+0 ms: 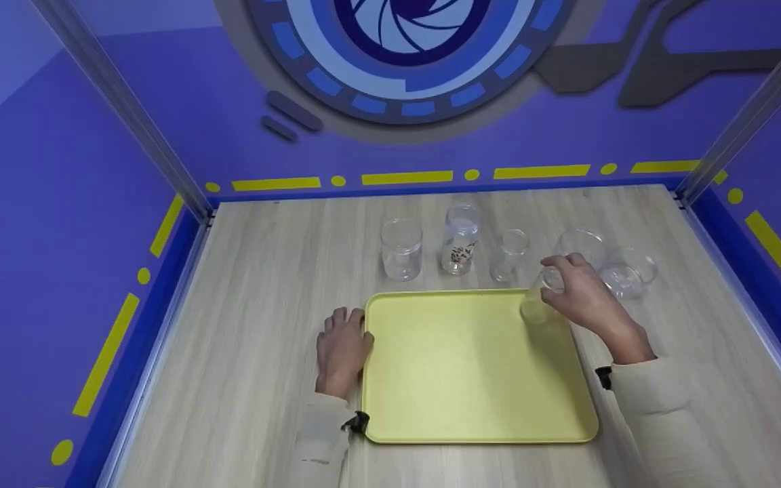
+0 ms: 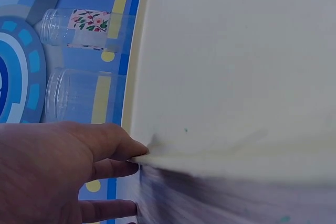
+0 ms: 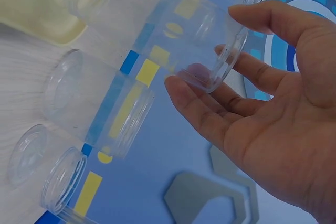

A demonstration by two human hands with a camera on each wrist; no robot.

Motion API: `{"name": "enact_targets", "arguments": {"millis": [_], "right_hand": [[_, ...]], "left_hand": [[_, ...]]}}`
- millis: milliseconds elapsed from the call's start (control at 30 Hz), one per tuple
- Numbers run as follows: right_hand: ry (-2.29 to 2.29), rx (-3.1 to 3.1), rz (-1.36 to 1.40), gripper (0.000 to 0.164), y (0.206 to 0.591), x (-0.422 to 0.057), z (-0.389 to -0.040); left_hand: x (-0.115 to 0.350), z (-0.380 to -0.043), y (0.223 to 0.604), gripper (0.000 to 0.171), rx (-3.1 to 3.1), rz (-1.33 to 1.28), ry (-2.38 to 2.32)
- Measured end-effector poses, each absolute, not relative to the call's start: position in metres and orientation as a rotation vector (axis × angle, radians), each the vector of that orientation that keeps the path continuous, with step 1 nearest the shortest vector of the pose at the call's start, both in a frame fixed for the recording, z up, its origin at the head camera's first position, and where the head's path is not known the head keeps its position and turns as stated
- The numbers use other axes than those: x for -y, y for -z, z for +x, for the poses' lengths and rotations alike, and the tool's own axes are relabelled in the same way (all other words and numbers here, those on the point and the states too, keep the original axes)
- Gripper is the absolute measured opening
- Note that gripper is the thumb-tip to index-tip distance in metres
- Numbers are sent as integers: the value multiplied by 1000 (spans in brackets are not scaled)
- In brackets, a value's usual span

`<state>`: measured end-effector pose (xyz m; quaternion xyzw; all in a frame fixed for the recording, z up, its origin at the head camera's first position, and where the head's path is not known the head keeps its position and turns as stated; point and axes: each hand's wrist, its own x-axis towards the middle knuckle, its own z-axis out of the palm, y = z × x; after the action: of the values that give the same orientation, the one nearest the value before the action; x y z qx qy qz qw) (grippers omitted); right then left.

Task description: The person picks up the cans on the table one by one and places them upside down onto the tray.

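Note:
A yellow tray [image 1: 472, 369] lies on the table. At its left edge, my left hand [image 1: 342, 349] pinches the rim; in the left wrist view the thumb [image 2: 123, 142] lies over the rim, with the fingers along the outer side. Above the tray's far right corner, my right hand [image 1: 584, 295] holds a clear jar [image 1: 535, 306] by its upper end. Thumb and fingers spread round that end in the right wrist view, where the see-through jar [image 3: 178, 30] shows the wall behind. Whether the jar touches the tray, I cannot tell.
Behind the tray stand a wide clear jar [image 1: 402, 254], a jar with a floral label [image 1: 460, 247] and a narrow jar [image 1: 509, 257]. Two more clear jars, one at the back [image 1: 582, 238] and another nearer [image 1: 628, 274], stand beside my right hand. Blue walls enclose the table.

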<state>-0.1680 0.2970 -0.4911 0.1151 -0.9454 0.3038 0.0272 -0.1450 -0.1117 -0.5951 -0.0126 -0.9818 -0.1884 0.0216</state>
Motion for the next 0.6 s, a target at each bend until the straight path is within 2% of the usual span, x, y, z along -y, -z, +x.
{"name": "enact_targets", "arguments": {"millis": [600], "right_hand": [[-923,2919,366,49,498,-298,-171]], "left_hand": [[111,-146,594,42,3069,-23,571]]}}
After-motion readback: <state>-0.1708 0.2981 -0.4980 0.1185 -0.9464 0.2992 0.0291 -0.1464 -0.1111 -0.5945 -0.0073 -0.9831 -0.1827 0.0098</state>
